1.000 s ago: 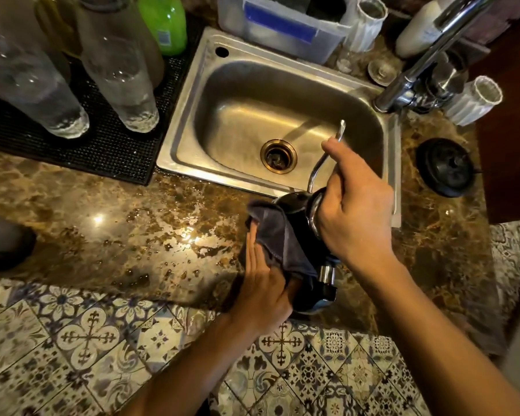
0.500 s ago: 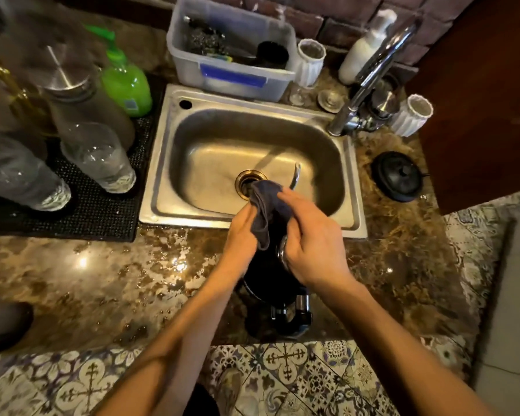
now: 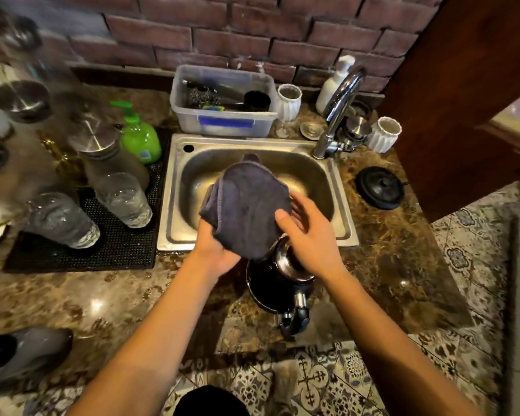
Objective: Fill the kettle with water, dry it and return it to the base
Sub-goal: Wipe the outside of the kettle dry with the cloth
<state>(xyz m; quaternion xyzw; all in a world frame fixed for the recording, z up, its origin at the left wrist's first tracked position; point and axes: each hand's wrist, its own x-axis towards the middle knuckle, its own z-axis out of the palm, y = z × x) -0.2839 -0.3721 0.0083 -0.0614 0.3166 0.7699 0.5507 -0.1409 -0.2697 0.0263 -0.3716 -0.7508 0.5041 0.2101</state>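
Observation:
A black kettle (image 3: 275, 283) with a shiny steel collar is held over the counter's front edge, just in front of the steel sink (image 3: 336, 211). A dark grey cloth (image 3: 246, 205) is draped over its far end and hides the spout. My left hand (image 3: 215, 250) grips the cloth from below on the left. My right hand (image 3: 309, 235) holds the kettle's upper part, thumb pressed on the cloth. The black round kettle base (image 3: 380, 187) lies on the counter to the right of the sink.
A tap (image 3: 339, 109) arches over the sink's back right corner. Upturned glass bottles and glasses (image 3: 123, 199) stand on a black mat at the left, with a green soap bottle (image 3: 140, 139). A plastic tub (image 3: 222, 121) sits behind the sink. A wooden panel (image 3: 463, 85) stands at right.
The cloth has moved from the kettle's side up over its far end, now spread wide and covering the spout. The view has tilted up, showing the brick wall.

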